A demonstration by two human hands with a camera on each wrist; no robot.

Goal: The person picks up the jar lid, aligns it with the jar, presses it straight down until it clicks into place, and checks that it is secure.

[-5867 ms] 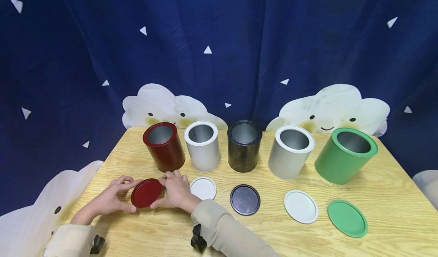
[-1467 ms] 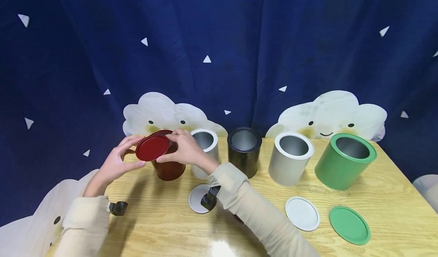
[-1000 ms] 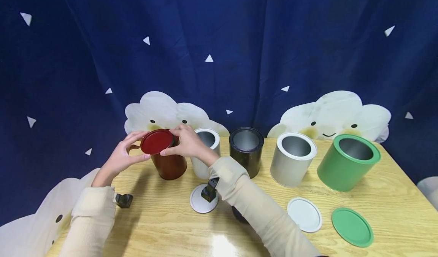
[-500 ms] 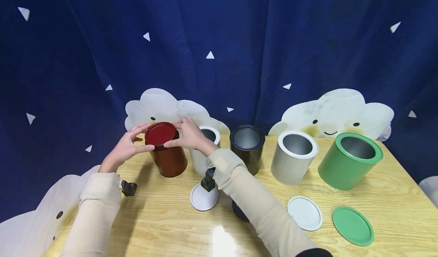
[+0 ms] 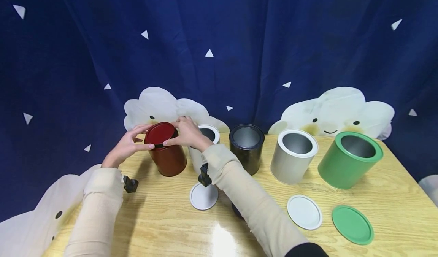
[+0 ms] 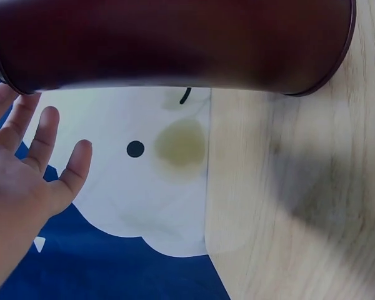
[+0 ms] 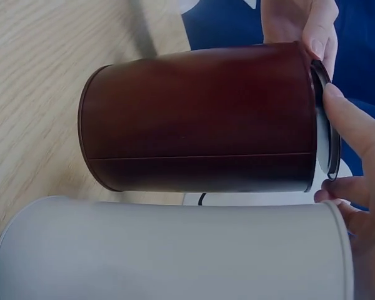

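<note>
A dark red lid [image 5: 159, 134] sits over the mouth of the dark red can [image 5: 169, 162] at the left end of the row. My left hand [image 5: 126, 147] grips the lid's left edge between fingers and thumb, while my right hand [image 5: 190, 136] pinches its right side. In the right wrist view a gap shows between the lid [image 7: 335, 150] and the upright can's rim, so the lid is slightly tilted and not flush. From the left wrist, only the can's wall [image 6: 175, 47] and part of the left hand [image 6: 22, 178] are visible; the lid is hidden there.
Right of the red can stand a white can [image 5: 197, 160], a black can [image 5: 247, 156], another white can [image 5: 289, 165] and a green can [image 5: 345, 165], all uncovered. White lids [image 5: 203, 197] [image 5: 304, 212] and a green lid [image 5: 353, 225] lie in front; the right sleeve mostly covers a black lid [image 5: 237, 210].
Both hands have lifted the red lid from the table, carried it up and away to the red can, and laid it over the mouth. In the last half second they barely move.
</note>
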